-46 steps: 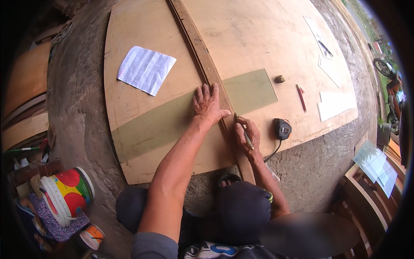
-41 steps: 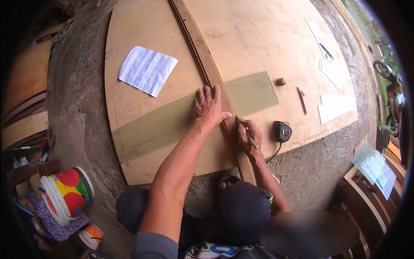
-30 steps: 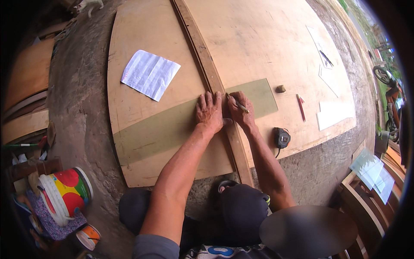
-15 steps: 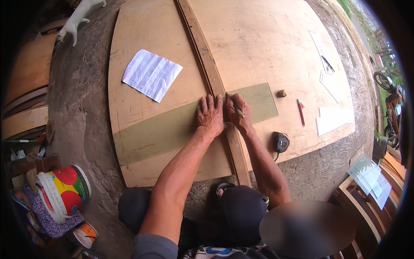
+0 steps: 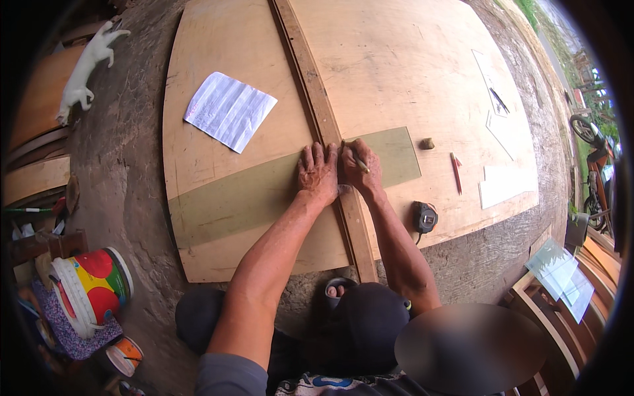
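A strip of greenish glass (image 5: 244, 195) lies across the plywood board (image 5: 409, 72). Over it runs a long wooden batten (image 5: 356, 231), passing between my hands. My left hand (image 5: 318, 177) rests flat with fingers stretched forward, pressing on the glass along the batten's left side. My right hand (image 5: 370, 175) is closed round a slim pen-shaped glass cutter (image 5: 360, 164), its tip at the batten by the far edge of the glass. A brown stub (image 5: 428, 143), a red pencil or marker (image 5: 456, 173) and a black tape measure (image 5: 424, 216) lie to the right.
Lined paper (image 5: 230, 112) lies on the board's left part; white offcuts (image 5: 507, 186) and a dark pen (image 5: 500, 100) are at its right. Left on the ground stand a colourful bucket (image 5: 99, 284) and a white cat (image 5: 86, 69). Glass panes (image 5: 561, 277) lean at the lower right.
The cat has moved leftward toward the stacked boards. The whole view has shifted slightly; both hands and the glass cutter stay at nearly the same place on the glass.
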The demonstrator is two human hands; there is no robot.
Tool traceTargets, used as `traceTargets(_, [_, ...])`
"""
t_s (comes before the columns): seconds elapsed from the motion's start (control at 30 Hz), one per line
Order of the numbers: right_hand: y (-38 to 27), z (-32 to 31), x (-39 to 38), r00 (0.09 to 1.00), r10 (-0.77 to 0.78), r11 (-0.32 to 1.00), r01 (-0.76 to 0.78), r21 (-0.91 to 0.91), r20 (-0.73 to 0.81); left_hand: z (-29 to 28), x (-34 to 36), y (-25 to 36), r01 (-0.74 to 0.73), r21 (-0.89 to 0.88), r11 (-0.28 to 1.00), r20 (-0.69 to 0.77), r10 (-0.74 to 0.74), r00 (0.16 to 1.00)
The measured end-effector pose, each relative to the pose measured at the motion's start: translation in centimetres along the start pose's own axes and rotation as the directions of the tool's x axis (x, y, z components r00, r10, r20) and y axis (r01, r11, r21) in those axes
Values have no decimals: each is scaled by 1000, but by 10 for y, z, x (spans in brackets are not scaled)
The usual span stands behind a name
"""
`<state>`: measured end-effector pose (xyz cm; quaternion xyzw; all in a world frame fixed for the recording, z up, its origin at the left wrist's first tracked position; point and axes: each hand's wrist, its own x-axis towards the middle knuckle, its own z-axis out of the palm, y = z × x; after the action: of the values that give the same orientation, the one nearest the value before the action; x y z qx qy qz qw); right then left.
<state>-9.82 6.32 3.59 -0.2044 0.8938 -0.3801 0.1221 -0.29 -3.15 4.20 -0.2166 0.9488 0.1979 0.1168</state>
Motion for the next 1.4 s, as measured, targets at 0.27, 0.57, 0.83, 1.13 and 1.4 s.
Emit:
traceTargets(0.27, [2,0,0,999,-39,999,38,-39,-5,1,0,2,11,5,1000,10,-11,1000])
traceTargets(0.57, [3,-4,4,997,-74,997,74,-11,24,-4,0,3,10,-1,1000,27,-10,1000])
traceTargets(0.83, [6,1,4,994,-107,992,109,67,-36,-2,1,3,14,-16,1000,23,-13,1000])
traceTargets(1.13, [9,-1,6,992,-129,990,128,60,2,-7,0,5,29,-32,999,72,-26,997])
traceTargets(1.4, [9,-2,7,993,-119,991,119,61,-3,-8,2,4,14,-19,1000,91,-12,996])
